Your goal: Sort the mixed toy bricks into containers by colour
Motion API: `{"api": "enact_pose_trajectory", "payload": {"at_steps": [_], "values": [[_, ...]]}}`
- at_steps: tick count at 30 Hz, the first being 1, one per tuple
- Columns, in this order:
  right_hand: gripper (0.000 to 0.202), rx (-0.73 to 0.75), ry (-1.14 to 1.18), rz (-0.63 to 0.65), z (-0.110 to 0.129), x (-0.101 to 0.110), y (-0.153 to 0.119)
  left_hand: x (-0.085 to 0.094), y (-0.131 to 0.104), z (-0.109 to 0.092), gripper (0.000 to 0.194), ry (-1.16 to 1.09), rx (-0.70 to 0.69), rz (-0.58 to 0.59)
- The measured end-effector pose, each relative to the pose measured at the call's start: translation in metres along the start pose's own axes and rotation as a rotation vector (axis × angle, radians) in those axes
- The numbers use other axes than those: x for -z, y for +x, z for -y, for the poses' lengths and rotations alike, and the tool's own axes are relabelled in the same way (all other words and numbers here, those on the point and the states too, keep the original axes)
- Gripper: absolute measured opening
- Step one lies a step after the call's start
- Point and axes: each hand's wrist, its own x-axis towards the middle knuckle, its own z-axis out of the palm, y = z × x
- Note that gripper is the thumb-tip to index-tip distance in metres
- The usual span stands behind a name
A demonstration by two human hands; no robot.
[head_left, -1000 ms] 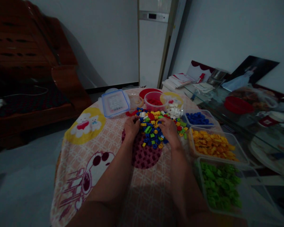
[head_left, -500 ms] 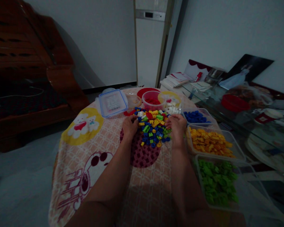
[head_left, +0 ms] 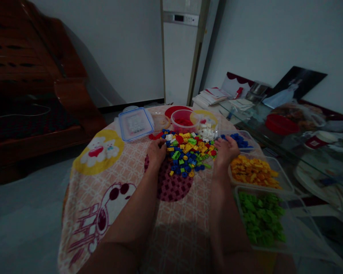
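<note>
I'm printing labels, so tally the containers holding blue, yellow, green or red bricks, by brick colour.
Container of blue bricks: 1
Container of yellow bricks: 1
Container of green bricks: 1
Round tub of red bricks: 1
Total: 4

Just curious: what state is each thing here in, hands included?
Brick pile, loose, mixed colours
Blue-brick box, open
Yellow-brick box, open
Green-brick box, open
Pink tub, open, red pieces inside
Blue-rimmed lid, lying flat
Display, dark
Left hand, curled beside the pile; grip unclear
Right hand, near the blue box; grip unclear
</note>
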Motion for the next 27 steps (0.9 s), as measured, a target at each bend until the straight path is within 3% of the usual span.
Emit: {"api": "enact_pose_trajectory", "payload": {"at_steps": [5,9,19,27], "values": [[0.022,-0.047,-0.23,0.438,0.0,-0.002,-0.01,0.001,0.001,-0.001,0.031,0.032,-0.01,0.001],[0.014,-0.017,-0.455,0.616,0.002,0.001,-0.015,0.0,0.001,0.001,0.031,0.015,-0.008,-0.001],[0.018,0.245,-0.797,0.731,-0.011,0.001,-0.014,-0.002,0.002,0.002,0.032,0.017,0.001,0.004],[0.024,0.393,-1.04,0.751,-0.001,-0.004,-0.02,-0.003,0.003,0.006,0.031,0.006,-0.027,0.0]]}}
